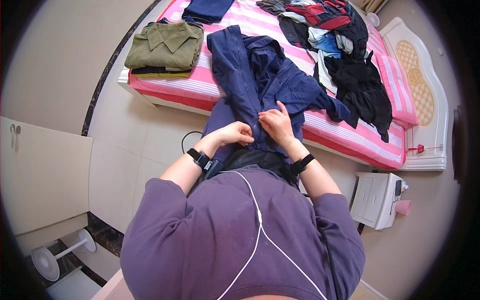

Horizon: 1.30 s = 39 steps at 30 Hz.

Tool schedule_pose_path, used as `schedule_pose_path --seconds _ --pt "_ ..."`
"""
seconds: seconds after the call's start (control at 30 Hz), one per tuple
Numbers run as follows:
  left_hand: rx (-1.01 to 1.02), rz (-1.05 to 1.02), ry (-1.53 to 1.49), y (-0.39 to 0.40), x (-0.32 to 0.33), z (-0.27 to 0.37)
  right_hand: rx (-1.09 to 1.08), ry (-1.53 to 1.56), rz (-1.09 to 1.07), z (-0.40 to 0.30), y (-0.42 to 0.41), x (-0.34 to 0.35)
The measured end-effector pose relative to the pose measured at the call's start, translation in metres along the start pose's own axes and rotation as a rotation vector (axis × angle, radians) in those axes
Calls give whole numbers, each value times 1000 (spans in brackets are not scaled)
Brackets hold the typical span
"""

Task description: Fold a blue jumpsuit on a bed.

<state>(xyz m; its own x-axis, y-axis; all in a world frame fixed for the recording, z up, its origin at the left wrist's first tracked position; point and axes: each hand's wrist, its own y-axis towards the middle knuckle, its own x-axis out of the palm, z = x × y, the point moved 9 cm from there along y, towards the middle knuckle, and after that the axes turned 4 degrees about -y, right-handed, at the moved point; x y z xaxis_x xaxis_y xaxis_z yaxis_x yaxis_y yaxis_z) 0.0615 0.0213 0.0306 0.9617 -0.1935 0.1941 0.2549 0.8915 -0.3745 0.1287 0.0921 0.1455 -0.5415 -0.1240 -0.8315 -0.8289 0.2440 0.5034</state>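
A navy blue hooded jacket lies front up across the bed's edge, its lower part hanging towards me. The front is parted near the top, and small round snaps show along the placket. My left hand pinches the front edge near the hem, beside a snap. On the other front edge, slightly higher, my right hand holds the cloth between thumb and fingers, with one finger raised. One sleeve stretches out to the right over the bedding. The fingertips partly hide the cloth they grip.
A pile of folded clothes with an olive collared shirt on top sits at the bed's left corner. Dark folded trousers lie behind. Rumpled clothes and black garments cover the right side. A white nightstand stands right.
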Motion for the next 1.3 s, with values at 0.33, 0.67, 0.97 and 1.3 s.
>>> schedule_pose_path --seconds 0.33,0.67,0.97,1.3 --pt "38 173 -857 51 -33 -26 258 332 -50 25 -8 24" --pt "157 36 -1034 69 -32 -10 219 304 31 24 2 12" --pt "2 476 -741 55 -62 -33 -32 -115 44 -15 2 -3" --pt "-116 365 -692 20 -12 14 105 -118 1 19 13 11"
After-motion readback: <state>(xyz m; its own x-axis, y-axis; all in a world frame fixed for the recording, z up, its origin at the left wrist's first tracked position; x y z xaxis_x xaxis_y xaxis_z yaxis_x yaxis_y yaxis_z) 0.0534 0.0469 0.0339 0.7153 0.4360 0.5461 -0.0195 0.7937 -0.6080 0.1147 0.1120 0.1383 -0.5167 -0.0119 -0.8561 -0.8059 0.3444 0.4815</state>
